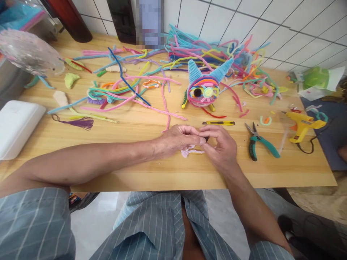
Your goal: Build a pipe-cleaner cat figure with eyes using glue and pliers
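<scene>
Near the front of the wooden table, my left hand [187, 137] and my right hand [221, 142] meet fingertip to fingertip. Between them they pinch a small dark piece [206, 138], mostly covered by the fingers. Just below lies a pale pink strip [186, 152], partly under my left hand. Beyond my hands rests a yellow utility knife [219, 123]. Behind it stands a round pipe-cleaner figure [202, 92] with blue horns, one black eye and one pale yellow-green eye.
Teal-handled pliers [260, 142] and a yellow glue gun [305, 124] lie to the right. Coloured pipe cleaners [187, 47] pile up along the tiled wall. A purple tassel [81, 122] and a white box [20, 126] are at the left. A phone [150, 23] stands at the back.
</scene>
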Demonstrator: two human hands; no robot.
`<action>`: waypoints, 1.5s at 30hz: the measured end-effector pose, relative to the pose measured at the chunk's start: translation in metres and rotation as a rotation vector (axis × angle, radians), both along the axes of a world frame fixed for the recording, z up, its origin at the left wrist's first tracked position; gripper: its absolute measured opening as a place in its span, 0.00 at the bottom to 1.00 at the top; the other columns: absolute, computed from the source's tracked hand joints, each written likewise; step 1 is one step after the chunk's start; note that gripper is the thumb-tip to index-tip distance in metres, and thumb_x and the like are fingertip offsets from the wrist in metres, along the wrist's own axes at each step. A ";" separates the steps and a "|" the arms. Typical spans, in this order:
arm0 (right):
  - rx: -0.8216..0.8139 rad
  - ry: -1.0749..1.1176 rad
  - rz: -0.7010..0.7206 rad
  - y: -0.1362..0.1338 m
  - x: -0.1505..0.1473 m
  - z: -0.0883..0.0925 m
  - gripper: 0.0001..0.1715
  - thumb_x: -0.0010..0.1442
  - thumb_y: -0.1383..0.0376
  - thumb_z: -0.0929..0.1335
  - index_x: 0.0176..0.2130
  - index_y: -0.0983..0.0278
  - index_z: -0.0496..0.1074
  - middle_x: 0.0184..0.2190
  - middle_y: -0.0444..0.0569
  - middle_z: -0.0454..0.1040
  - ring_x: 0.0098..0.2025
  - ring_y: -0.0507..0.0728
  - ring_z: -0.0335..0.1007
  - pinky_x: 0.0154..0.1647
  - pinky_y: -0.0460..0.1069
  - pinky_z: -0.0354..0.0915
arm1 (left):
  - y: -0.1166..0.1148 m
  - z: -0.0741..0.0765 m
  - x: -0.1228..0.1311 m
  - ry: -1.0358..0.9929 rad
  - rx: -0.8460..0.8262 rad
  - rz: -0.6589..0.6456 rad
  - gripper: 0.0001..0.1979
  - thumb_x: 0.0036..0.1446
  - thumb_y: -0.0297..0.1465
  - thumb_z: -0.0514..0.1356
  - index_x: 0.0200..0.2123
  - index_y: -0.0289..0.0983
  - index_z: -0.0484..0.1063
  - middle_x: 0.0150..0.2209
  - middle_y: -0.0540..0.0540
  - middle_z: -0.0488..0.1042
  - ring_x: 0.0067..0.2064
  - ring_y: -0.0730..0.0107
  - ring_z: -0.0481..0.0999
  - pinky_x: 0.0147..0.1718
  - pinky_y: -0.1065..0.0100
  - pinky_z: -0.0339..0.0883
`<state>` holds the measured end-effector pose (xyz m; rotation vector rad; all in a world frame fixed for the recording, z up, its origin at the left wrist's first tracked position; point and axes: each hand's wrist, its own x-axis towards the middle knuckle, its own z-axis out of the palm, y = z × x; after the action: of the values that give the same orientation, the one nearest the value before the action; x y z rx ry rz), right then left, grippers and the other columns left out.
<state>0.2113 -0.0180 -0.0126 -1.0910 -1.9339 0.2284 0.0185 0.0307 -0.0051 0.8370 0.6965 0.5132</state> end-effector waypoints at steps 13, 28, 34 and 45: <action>-0.029 0.093 -0.055 -0.002 -0.003 -0.005 0.19 0.67 0.66 0.77 0.56 0.53 0.80 0.54 0.50 0.86 0.54 0.60 0.84 0.49 0.56 0.81 | -0.003 0.001 -0.002 -0.041 0.048 0.047 0.19 0.45 0.38 0.79 0.31 0.36 0.74 0.20 0.55 0.72 0.18 0.79 0.67 0.18 0.75 0.63; -0.037 0.057 -0.005 -0.005 -0.003 0.001 0.16 0.68 0.68 0.76 0.53 0.51 0.83 0.52 0.46 0.88 0.53 0.59 0.86 0.57 0.56 0.81 | 0.001 0.002 -0.004 -0.074 -0.018 -0.037 0.17 0.47 0.36 0.79 0.26 0.35 0.74 0.16 0.56 0.67 0.18 0.80 0.64 0.18 0.75 0.61; -0.055 0.066 -0.011 -0.006 -0.003 0.001 0.20 0.67 0.68 0.76 0.55 0.50 0.84 0.52 0.46 0.88 0.54 0.58 0.86 0.58 0.55 0.80 | 0.002 0.000 -0.003 -0.097 0.011 -0.053 0.24 0.45 0.46 0.81 0.27 0.35 0.75 0.16 0.57 0.65 0.18 0.80 0.63 0.19 0.75 0.61; -0.036 0.102 -0.014 -0.004 -0.004 -0.002 0.18 0.67 0.70 0.76 0.54 0.52 0.83 0.51 0.47 0.88 0.53 0.57 0.87 0.55 0.53 0.81 | 0.000 -0.004 -0.003 -0.054 0.137 -0.027 0.24 0.49 0.47 0.78 0.30 0.35 0.74 0.20 0.56 0.68 0.20 0.81 0.65 0.20 0.76 0.60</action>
<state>0.2075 -0.0221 -0.0149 -1.0947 -1.8376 0.3066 0.0153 0.0308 -0.0090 0.9561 0.6047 0.5615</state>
